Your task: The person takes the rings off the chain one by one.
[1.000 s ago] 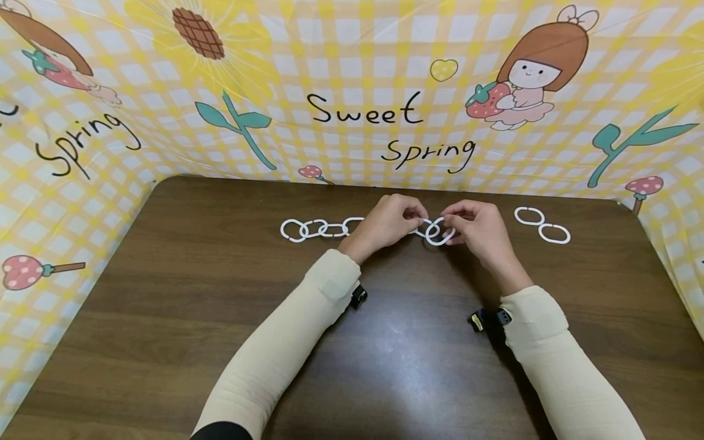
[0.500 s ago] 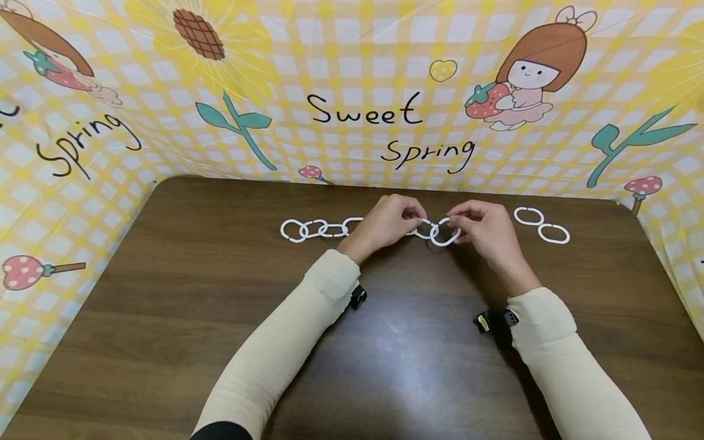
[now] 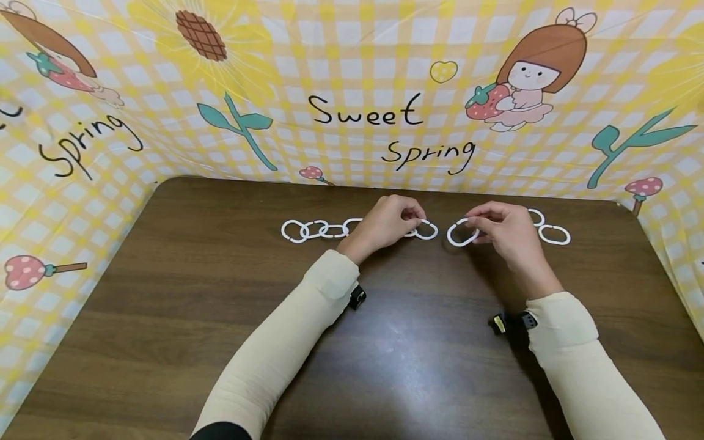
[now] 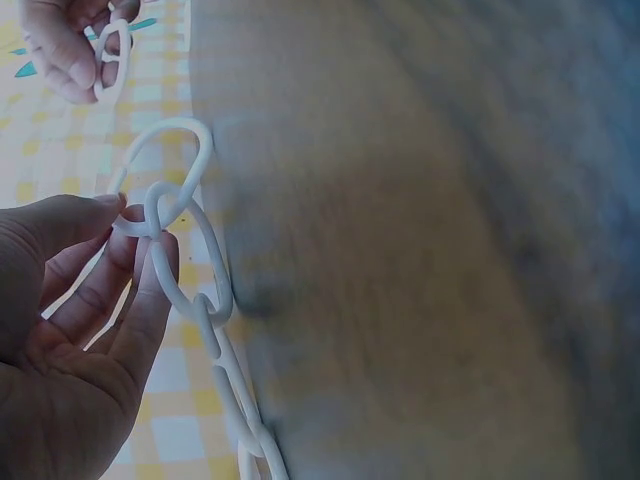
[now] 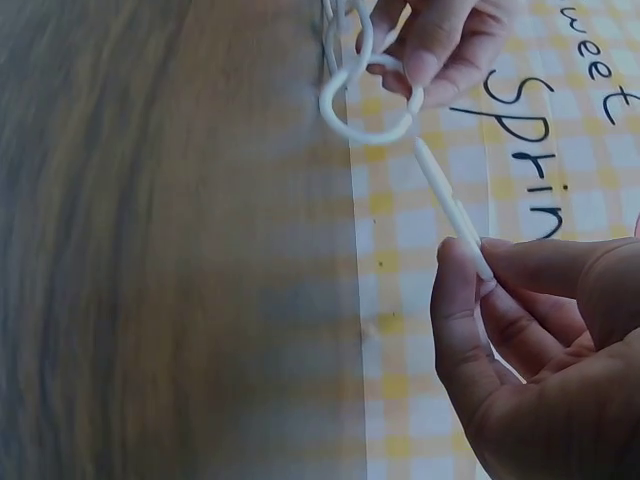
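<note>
A chain of white plastic links (image 3: 333,235) stretches across the far part of the table. My left hand (image 3: 385,223) pinches it near its right end, covering part of it. The end link (image 4: 207,150) stands out past the left thumb and fingertips in the left wrist view. My right hand (image 3: 511,235) holds a separate white link (image 3: 449,237) between thumb and fingers. That link is apart from the chain in the head view, with a small gap between the two. In the right wrist view the held link (image 5: 445,190) appears edge-on.
Two more white links lie right of my right hand: the nearer link (image 3: 555,243) shows whole, the farther link (image 3: 542,215) is partly hidden by the hand. A yellow checked cloth (image 3: 352,146) rises behind the brown wooden table (image 3: 220,293).
My right hand has moved to the right with its link. The link overlapped the chain's end before and is now apart from it. The left hand has stayed in place.
</note>
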`<action>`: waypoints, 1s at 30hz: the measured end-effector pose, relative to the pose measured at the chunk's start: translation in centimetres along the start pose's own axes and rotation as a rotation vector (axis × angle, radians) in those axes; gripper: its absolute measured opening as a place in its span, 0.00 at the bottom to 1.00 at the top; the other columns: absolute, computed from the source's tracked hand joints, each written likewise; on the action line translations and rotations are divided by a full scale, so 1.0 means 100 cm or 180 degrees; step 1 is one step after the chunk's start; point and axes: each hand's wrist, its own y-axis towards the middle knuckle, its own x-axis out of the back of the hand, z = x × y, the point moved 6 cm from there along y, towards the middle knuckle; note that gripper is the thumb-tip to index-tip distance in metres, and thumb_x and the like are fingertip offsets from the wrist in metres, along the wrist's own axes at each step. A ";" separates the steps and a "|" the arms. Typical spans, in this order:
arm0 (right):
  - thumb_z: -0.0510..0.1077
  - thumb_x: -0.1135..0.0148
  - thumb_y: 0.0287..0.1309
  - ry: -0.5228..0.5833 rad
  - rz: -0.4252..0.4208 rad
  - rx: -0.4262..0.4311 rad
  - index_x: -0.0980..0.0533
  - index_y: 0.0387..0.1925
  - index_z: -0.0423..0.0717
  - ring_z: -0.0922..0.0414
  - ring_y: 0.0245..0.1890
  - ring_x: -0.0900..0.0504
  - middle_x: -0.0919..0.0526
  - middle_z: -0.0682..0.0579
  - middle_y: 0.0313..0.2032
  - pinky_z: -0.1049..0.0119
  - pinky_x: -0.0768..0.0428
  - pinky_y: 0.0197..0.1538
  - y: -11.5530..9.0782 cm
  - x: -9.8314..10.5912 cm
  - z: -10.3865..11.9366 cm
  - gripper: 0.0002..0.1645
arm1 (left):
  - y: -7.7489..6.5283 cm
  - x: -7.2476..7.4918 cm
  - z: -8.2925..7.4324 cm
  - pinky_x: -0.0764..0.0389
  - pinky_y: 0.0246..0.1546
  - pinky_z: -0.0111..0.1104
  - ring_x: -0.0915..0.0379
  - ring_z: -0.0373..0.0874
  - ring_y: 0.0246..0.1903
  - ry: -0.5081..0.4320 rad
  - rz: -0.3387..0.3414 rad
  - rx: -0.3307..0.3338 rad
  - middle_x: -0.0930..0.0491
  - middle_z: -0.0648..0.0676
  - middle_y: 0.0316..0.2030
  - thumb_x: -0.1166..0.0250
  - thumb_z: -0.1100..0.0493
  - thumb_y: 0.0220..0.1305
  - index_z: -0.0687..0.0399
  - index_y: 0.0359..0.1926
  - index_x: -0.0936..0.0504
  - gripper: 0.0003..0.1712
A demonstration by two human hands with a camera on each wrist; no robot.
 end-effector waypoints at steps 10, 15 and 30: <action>0.36 0.36 0.71 -0.0089 -0.0103 -0.0099 0.20 0.50 0.24 0.69 0.27 0.15 0.14 0.74 0.26 0.72 0.14 0.33 -0.005 0.026 -0.010 0.15 | 0.000 -0.001 0.001 0.24 0.42 0.27 0.23 0.40 0.39 -0.0015 0.0003 0.0022 0.14 0.50 0.37 0.34 0.62 0.73 0.55 0.43 0.10 0.06; 0.35 0.37 0.71 -0.0070 -0.0121 -0.0165 0.20 0.49 0.26 0.69 0.30 0.14 0.14 0.73 0.28 0.72 0.13 0.35 -0.009 0.039 -0.013 0.13 | 0.000 -0.001 0.001 0.24 0.43 0.27 0.22 0.40 0.39 -0.0021 -0.0004 -0.0007 0.14 0.51 0.37 0.34 0.62 0.73 0.56 0.43 0.10 0.06; 0.25 0.41 0.67 0.0880 -0.0141 -0.0186 0.13 0.31 0.49 0.68 0.29 0.12 0.12 0.64 0.32 0.72 0.14 0.32 -0.011 0.068 -0.034 0.20 | 0.000 -0.001 0.000 0.24 0.42 0.26 0.23 0.41 0.39 -0.0060 0.0003 0.0003 0.14 0.52 0.37 0.34 0.63 0.72 0.58 0.43 0.11 0.06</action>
